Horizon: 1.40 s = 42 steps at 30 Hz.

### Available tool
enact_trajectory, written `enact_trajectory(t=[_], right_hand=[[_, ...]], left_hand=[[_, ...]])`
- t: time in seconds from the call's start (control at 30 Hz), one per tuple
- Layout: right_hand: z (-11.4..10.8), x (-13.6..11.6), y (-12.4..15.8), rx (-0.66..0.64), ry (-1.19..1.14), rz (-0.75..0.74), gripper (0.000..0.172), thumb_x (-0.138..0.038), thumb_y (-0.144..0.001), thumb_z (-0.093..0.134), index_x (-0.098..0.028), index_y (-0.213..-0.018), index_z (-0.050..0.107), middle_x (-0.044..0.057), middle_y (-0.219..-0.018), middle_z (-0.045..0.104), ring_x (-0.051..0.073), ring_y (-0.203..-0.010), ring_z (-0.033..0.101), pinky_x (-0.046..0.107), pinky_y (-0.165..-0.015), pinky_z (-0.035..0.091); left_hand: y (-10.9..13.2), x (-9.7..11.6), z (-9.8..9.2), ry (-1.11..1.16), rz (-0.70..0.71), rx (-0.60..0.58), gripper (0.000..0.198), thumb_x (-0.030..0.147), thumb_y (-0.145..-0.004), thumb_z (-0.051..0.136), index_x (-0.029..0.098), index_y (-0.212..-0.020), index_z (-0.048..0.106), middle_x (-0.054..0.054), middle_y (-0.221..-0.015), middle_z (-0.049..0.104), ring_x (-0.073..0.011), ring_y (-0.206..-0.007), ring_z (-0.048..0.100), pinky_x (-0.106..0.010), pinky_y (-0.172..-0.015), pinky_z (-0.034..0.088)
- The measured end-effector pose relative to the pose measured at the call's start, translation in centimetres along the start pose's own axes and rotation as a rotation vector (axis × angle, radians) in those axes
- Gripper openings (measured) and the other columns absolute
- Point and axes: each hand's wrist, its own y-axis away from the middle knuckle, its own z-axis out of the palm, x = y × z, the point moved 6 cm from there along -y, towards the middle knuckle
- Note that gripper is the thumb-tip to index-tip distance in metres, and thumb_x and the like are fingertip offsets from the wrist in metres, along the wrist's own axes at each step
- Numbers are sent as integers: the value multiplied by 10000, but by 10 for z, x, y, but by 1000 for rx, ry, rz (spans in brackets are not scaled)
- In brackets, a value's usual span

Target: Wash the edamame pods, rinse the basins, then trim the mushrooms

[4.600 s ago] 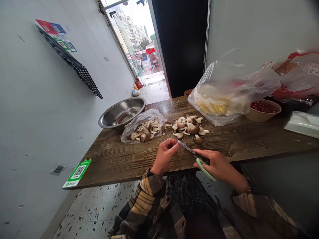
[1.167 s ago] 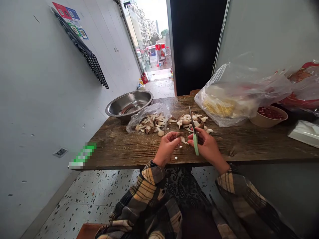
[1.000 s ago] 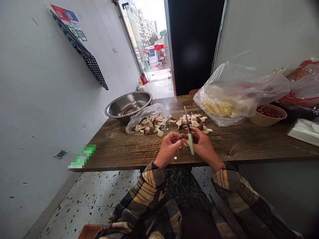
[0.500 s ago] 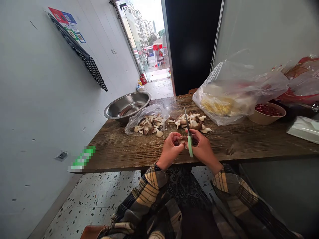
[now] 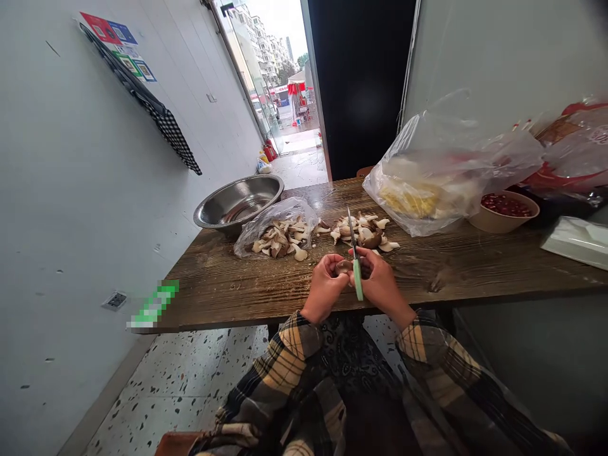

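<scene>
Close to the table's front edge, my left hand (image 5: 327, 286) is closed around a brown mushroom (image 5: 342, 267). Beside it my right hand (image 5: 382, 282) grips a pair of scissors (image 5: 358, 278) with light green handles, its blades pointing up and away from me. The fingertips of both hands meet near the mushroom, and the fingers hide part of it. Just beyond the scissors lies a loose pile of mushrooms (image 5: 367, 233). To its left, more mushrooms (image 5: 281, 238) spill out of a clear plastic bag (image 5: 251, 232).
On the wooden table (image 5: 228, 285), a steel basin (image 5: 209, 215) stands at the back left. To the right are a plastic bag with yellow contents (image 5: 412, 197), a paper bowl of dark red pieces (image 5: 498, 220) and a white pack (image 5: 577, 244). A wall borders the left side.
The mushroom has turned a little in my left fingers, showing more of its brown cap. Both hands stay together over the table edge, and the view has shifted slightly.
</scene>
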Motion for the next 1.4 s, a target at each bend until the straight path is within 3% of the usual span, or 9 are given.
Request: enact_trajectory(t=[0.37, 0.57, 0.7, 0.87, 0.97, 1.07, 1.2, 1.3, 1.4], right_hand=[[-1, 16, 0, 63, -181, 131, 491, -225, -595, 729, -193, -1073, 621, 27, -837, 699, 188, -748, 662, 312, -687, 531], [-7, 27, -2, 189, -413, 164, 458, -277, -608, 766, -221, -1038, 619, -44, -752, 611, 109, -590, 552, 246, -533, 471], [-16, 27, -2, 264, -476, 152, 453, -334, -623, 781, -229, -1027, 603, -60, -725, 594, 106, -561, 549, 265, -543, 487], [-10, 6, -5, 95, -262, 74, 569, -327, -598, 823, -219, -1108, 595, 7, -846, 690, 169, -735, 652, 308, -686, 535], [-6, -6, -7, 52, -186, 22, 563, -335, -616, 817, -212, -1118, 593, 36, -869, 720, 204, -815, 679, 334, -751, 537], [-15, -9, -7, 86, -186, 17, 519, -368, -650, 797, -210, -1102, 596, 42, -863, 727, 204, -815, 684, 334, -739, 538], [-52, 4, -2, 259, -198, 47, 574, -391, -603, 834, -212, -1095, 598, 29, -834, 717, 183, -745, 669, 316, -676, 529], [-79, 19, 4, 380, -211, 97, 626, -393, -579, 855, -222, -1122, 596, 18, -825, 708, 172, -711, 658, 296, -621, 516], [-93, 32, 8, 451, -251, 134, 599, -387, -596, 855, -228, -1117, 606, 0, -802, 695, 147, -674, 642, 265, -581, 498]], left_hand=[[-2, -17, 0, 97, -78, 2, 317, 82, -575, 602, 139, -885, 576, 12, -767, 621, -78, -634, 542, -194, -597, 416], [-2, -11, -3, 218, -84, -12, 325, 104, -602, 641, 164, -903, 533, 32, -764, 612, -71, -620, 554, -202, -619, 439], [-4, -2, -10, 223, -41, 24, 341, 143, -656, 658, 169, -979, 555, 41, -765, 606, -62, -612, 537, -198, -620, 437], [-8, 6, 1, 71, -71, -195, 331, 273, -707, 736, 147, -1001, 654, 4, -787, 635, -61, -605, 521, -188, -575, 417], [-12, 13, -2, 36, -60, -217, 276, 305, -690, 763, 142, -890, 663, 3, -747, 634, -61, -576, 512, -184, -543, 413], [-26, 27, -24, 7, 27, -127, 242, 293, -685, 759, 150, -843, 642, 29, -689, 596, -53, -547, 494, -176, -533, 412], [-61, 48, -82, -130, 171, 114, 186, 254, -718, 710, 145, -839, 619, 52, -612, 523, -45, -505, 449, -154, -482, 364], [-90, 51, -128, -183, 145, 269, 169, 207, -732, 665, 140, -868, 590, 49, -630, 518, -51, -503, 465, -158, -478, 382], [-107, 47, -158, -266, 106, 318, 297, 178, -725, 663, 125, -1006, 586, -10, -807, 612, -86, -637, 577, -199, -591, 486]])
